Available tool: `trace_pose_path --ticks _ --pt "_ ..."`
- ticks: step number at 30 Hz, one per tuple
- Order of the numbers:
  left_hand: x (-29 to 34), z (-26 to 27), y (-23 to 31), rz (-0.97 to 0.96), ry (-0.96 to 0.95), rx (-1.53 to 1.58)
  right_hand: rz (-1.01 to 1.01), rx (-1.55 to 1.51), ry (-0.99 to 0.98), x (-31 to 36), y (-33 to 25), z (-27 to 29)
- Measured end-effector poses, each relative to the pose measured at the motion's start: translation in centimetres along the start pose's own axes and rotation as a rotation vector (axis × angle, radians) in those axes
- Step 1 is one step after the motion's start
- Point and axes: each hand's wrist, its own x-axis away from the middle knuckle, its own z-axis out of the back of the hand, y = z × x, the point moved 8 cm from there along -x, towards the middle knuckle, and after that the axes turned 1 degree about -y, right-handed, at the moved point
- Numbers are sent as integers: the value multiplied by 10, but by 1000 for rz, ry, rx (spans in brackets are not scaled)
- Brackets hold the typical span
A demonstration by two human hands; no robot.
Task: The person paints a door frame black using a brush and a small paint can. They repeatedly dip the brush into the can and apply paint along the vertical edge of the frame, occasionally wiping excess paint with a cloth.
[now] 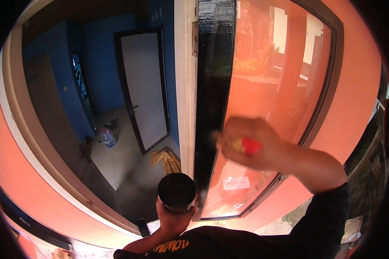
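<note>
My left hand is wrapped round a round can with a dark inside, held upright low in front of me. My right hand, smeared by motion, is closed on a paintbrush with a red and yellow handle. Its bristle end is too blurred to make out, close to the black frame upright. That upright looks glossy and streaked, with paler streaks near its top. Beside it, an unpainted pale wooden post runs down on the left, and a reflective glass pane fills the frame on the right.
An open doorway shows a blue-walled room with a grey door standing ajar. On its tiled floor are a clear water jug and a gold-brown cloth. Orange wall lies beyond the dark frame's right edge.
</note>
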Motion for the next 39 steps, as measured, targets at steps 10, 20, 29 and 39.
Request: trace_pose_path --ticks 10,20,29,39 --pt "-2 -4 -9 52 8 15 204 660 616 -126 -72 161" --pt "0 3 -2 39 24 19 -53 -94 147 -57 -3 63" --pt "-14 16 -22 139 -8 46 307 692 639 -155 -74 197" --pt "-10 20 -10 112 38 -26 52 212 -59 -34 -34 42"
